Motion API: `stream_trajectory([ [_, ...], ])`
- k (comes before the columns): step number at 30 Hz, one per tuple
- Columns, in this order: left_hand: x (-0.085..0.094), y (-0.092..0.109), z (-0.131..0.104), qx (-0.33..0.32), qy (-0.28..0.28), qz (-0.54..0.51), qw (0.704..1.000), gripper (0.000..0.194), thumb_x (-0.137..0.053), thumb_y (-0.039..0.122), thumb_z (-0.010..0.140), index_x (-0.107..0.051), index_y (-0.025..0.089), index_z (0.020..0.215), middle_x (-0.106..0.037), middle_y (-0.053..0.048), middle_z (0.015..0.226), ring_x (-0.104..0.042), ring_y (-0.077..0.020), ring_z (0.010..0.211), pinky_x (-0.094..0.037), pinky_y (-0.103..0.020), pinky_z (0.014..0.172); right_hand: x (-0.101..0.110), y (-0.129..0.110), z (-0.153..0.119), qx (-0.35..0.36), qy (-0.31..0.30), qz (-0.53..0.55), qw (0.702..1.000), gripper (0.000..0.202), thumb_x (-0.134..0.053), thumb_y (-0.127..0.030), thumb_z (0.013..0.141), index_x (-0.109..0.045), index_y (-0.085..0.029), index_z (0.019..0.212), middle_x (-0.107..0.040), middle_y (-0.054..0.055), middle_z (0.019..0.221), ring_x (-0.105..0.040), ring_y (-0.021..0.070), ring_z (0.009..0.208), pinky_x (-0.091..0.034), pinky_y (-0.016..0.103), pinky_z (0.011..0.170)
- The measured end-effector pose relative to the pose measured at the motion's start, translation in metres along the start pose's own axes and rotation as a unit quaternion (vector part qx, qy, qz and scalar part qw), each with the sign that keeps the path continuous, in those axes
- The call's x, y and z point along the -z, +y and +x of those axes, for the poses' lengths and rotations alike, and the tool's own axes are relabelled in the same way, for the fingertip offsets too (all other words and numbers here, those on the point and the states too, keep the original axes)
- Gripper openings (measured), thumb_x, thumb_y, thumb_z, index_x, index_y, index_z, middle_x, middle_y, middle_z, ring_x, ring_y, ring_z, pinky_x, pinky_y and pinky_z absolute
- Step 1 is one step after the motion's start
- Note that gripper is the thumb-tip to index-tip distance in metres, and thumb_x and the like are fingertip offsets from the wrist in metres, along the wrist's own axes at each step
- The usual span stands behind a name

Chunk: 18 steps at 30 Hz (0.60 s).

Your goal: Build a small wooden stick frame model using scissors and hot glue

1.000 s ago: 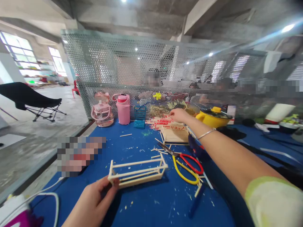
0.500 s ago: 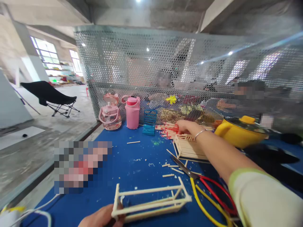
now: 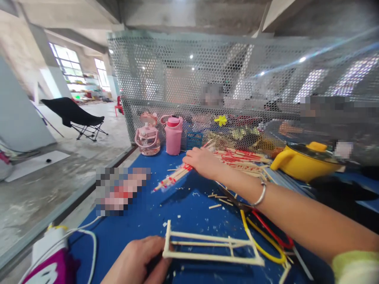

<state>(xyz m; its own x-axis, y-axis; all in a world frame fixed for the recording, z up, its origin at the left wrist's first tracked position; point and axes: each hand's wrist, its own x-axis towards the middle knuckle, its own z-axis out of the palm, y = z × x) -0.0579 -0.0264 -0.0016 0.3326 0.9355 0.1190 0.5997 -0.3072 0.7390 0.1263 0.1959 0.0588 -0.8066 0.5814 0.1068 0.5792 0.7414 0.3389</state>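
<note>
Fingers, left hand [image 3: 136,260]: closed on the left end of the stick frame [image 3: 213,258], low over the blue tabletop [image 3: 127,227].
Fingers, right hand [image 3: 204,161]: wrapped around the stick bundle [image 3: 174,177], well apart from the frame.
Frame, done: long bars joined at the ends, short crosspiece in toward the right end.
Frame, left: open between bars; final form, cannot tell.
Bundle: loose sticks, red-marked, not joined to the frame.
Offcuts [image 3: 215,206]: scattered beyond the frame.
Scissors [image 3: 276,258]: just beside the frame's right end, blades partly hidden.
</note>
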Motion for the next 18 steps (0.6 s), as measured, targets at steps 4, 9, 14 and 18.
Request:
stream_trajectory([
  [4,0.002,0.002,0.0,0.002,-0.047,0.022,0.999,0.02,-0.042,0.022,0.088,-0.059,0.02,0.077,-0.064,-0.001,0.072,-0.056,-0.0115,0.063,-0.04,-0.017,0.061,-0.037,-0.003,-0.012,-0.015,-0.052,0.017,0.998,0.04,-0.051,-0.01,0.082,-0.056,-0.017,0.121,-0.063,0.014,0.114,-0.059,0.0249,0.102,-0.045,0.033,0.081],
  [9,0.002,0.0,-0.003,0.006,-0.048,0.011,0.999,0.017,-0.042,0.019,0.088,-0.055,0.02,0.077,-0.064,0.0,0.075,-0.054,-0.0119,0.066,-0.038,-0.019,0.063,-0.052,-0.007,-0.021,-0.014,-0.054,0.04,0.998,0.025,-0.045,-0.013,0.088,-0.067,-0.018,0.099,-0.07,0.009,0.099,-0.065,0.0212,0.094,-0.047,0.028,0.077],
  [14,0.001,-0.003,-0.003,0.001,-0.036,0.009,0.999,0.014,-0.048,0.02,0.085,-0.06,0.02,0.078,-0.066,-0.002,0.076,-0.058,-0.0139,0.068,-0.039,-0.021,0.065,-0.049,-0.005,-0.03,-0.027,-0.012,0.05,0.998,0.024,-0.047,-0.014,0.087,-0.07,-0.019,0.092,-0.072,0.009,0.098,-0.065,0.022,0.093,-0.047,0.029,0.076],
  [18,-0.003,-0.011,0.0,0.004,0.025,0.015,1.0,0.02,-0.047,0.022,0.087,-0.066,0.02,0.081,-0.069,-0.004,0.078,-0.061,-0.0152,0.071,-0.04,-0.022,0.065,-0.037,0.001,-0.041,-0.044,0.044,0.052,0.997,0.025,-0.045,-0.019,0.09,-0.069,-0.019,0.096,-0.071,0.009,0.101,-0.063,0.0223,0.097,-0.044,0.03,0.079],
])
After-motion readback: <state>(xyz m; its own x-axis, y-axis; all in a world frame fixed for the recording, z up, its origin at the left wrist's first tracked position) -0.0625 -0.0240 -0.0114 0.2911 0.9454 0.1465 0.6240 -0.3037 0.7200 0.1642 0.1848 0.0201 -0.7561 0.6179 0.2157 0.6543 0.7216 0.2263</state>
